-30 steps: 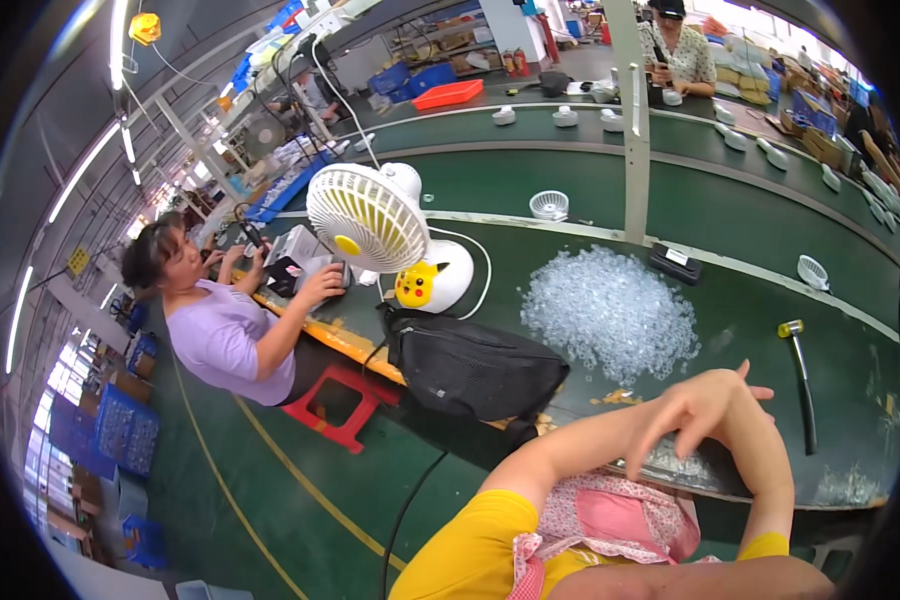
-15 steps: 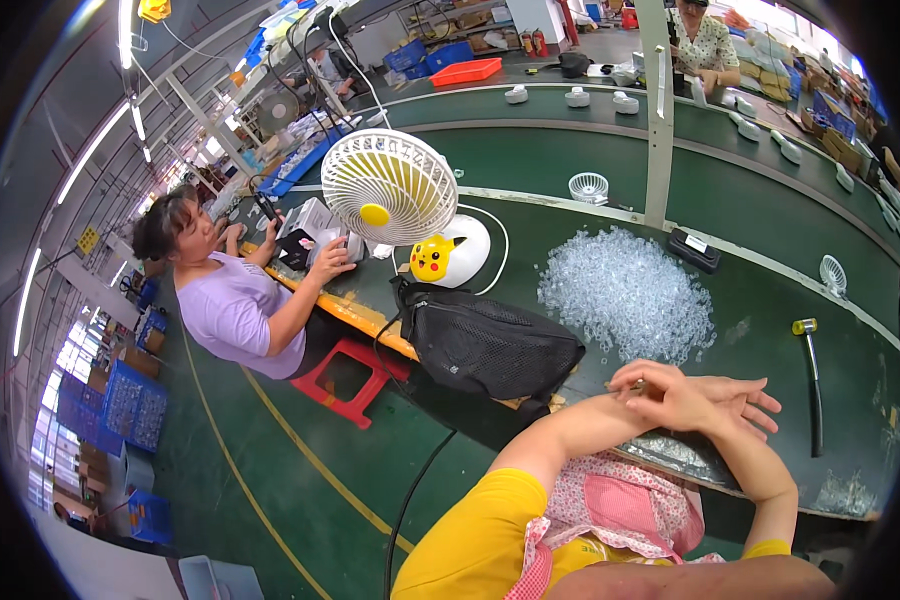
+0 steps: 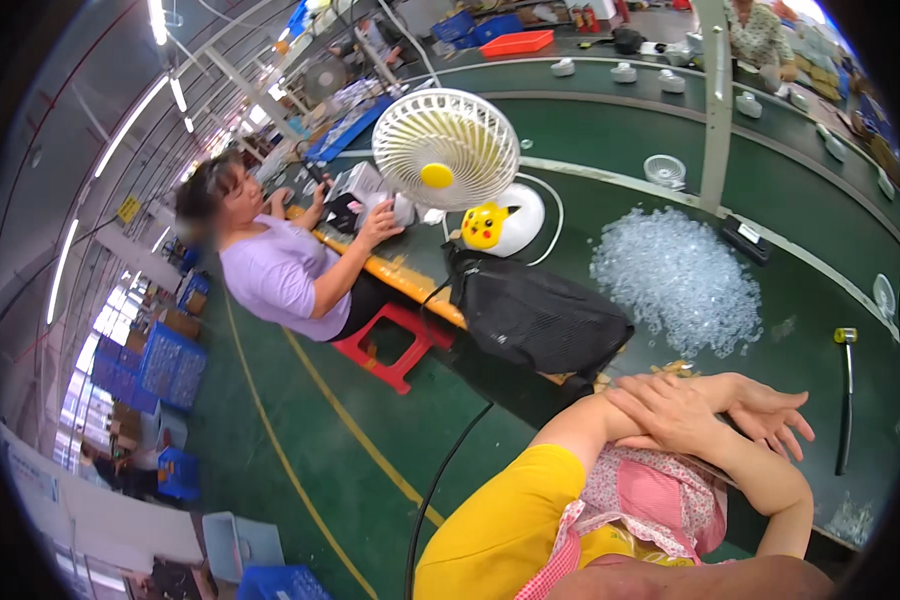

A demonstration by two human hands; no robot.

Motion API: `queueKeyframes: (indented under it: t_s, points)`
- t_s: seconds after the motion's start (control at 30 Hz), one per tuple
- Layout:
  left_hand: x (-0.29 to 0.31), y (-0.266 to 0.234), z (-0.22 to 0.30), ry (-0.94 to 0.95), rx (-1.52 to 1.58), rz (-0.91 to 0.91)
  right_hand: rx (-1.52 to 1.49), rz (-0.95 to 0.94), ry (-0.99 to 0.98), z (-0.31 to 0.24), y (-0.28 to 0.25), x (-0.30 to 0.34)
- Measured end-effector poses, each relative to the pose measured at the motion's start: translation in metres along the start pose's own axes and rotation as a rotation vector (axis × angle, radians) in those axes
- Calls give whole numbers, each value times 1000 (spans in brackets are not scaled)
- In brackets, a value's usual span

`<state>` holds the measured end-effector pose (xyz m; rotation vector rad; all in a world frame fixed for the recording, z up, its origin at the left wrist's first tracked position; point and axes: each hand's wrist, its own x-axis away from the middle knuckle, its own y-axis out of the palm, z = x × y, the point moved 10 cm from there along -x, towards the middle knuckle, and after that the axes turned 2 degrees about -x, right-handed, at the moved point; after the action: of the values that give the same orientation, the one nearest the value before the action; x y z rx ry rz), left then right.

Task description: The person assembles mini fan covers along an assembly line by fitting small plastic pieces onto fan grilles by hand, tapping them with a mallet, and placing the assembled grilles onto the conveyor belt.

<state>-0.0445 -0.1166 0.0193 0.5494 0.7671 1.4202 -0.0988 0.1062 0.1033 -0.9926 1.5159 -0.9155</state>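
Gap between pile [image 3: 676, 283] and hammer [image 3: 847, 400]

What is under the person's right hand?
The right hand lies across the left forearm, which shows on either side. The part directly beneath the palm is covered, so I can't tell whether anything else is there.

Tube lights [image 3: 132, 127] glow above a green floor [image 3: 360, 500] with yellow lines [image 3: 358, 424], bright windows [image 3: 110, 318] leftward.

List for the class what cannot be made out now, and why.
- Head view: palm of the right hand, hidden against the left arm.
- Head view: inside of the black bag, hidden by its fabric.
- Head view: exact shape of single clear pieces, too small.
- Head view: head of the far co-worker, cut off by the top edge.
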Motion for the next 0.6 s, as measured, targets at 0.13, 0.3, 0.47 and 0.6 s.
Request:
queueKeyframes:
  t_s: [0.13,0.3,0.47,0.6]
  points:
    - [6,-9,-6,-137,-100,136,8,4,-36,-2,-4,-9]
    - [27,25,4,-60,-131,103,-52,-147,-92,7,7,-10]
    - [43,57,24,28,-202,74,-98,-160,-105,7,9,-13]
    - [60,76,38,104,-246,49,-63,-82,-107,5,8,-8]
